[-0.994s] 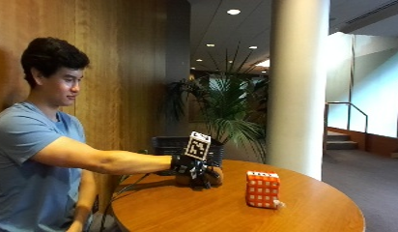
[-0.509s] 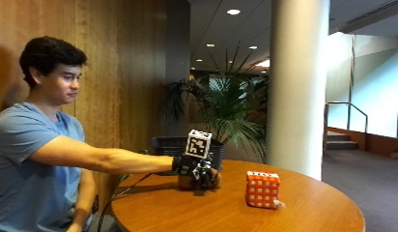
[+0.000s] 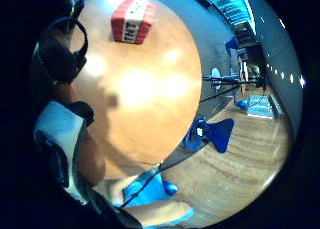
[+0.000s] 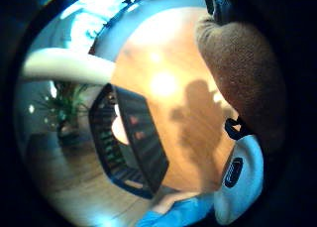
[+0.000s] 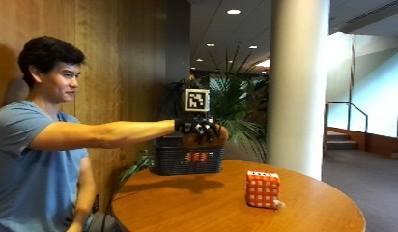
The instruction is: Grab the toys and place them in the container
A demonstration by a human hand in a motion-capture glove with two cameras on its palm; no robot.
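- At centre frame of the outside view, a person's gloved right hand grips a brown plush toy, fingers curled round it, above the dark mesh container.
- A second ago the hand sat low at the desk; it has since risen and carried the toy over the basket's rim (an orange item already shows inside).
- In the thumb side palm view the toy fills the upper right, the container lower left.
- The red-and-white block toy stands at lower right, untouched, well apart from the container.
- Judged next: release, then the block.
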